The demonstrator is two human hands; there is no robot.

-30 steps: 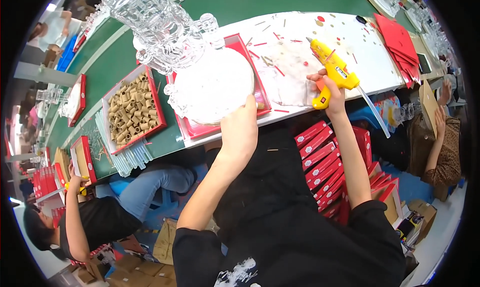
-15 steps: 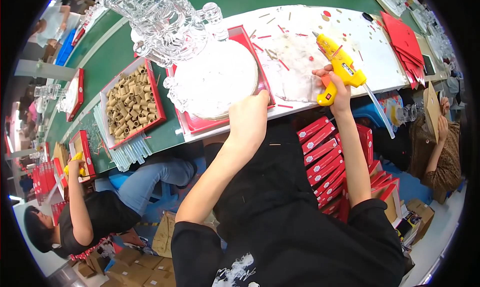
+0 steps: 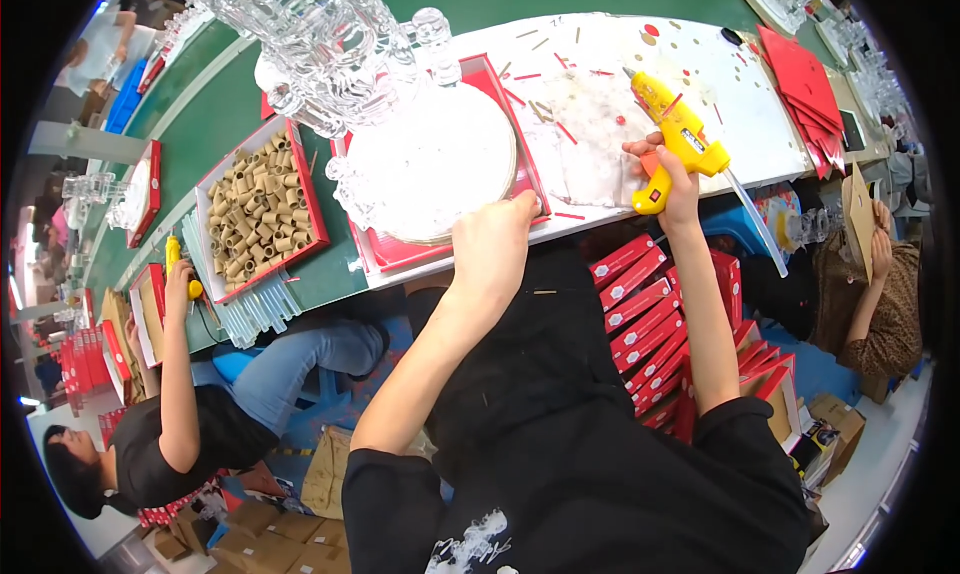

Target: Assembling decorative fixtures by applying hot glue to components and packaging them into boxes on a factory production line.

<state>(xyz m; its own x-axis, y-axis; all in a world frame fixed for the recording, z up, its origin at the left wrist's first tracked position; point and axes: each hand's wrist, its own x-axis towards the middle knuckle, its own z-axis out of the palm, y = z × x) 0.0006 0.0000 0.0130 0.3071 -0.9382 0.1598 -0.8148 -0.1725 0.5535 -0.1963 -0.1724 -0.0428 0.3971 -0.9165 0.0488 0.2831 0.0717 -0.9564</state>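
My right hand (image 3: pixel 679 196) is wrapped round the handle of a yellow glue gun (image 3: pixel 682 134), its nozzle pointing up and left over the white work surface. A clear glue stick (image 3: pixel 757 221) sticks out of the gun's back end. My left hand (image 3: pixel 492 254) is closed at the near right corner of a shallow red-and-white box tray (image 3: pixel 528 179); what its fingers grip is hidden. In the tray lies a thick white round board (image 3: pixel 435 164). Clear, glassy plastic figures (image 3: pixel 340 54) stand at its far side, and a small clear piece (image 3: pixel 345 179) sits at its left edge.
Left of the tray is a box of brown cardboard tubes (image 3: pixel 262 209), with clear glue sticks (image 3: pixel 250 309) beside it. Red and gold scraps (image 3: pixel 565 134) litter the white surface. Red sheets (image 3: pixel 810 94) lie at right, red boxes (image 3: pixel 640 324) below. Co-workers (image 3: pixel 190 414) sit on both sides.
My left hand has shifted slightly left and down, its thumb still by the tray corner. My right hand hardly moves. The left co-worker's hand and yellow glue gun have moved up and right.
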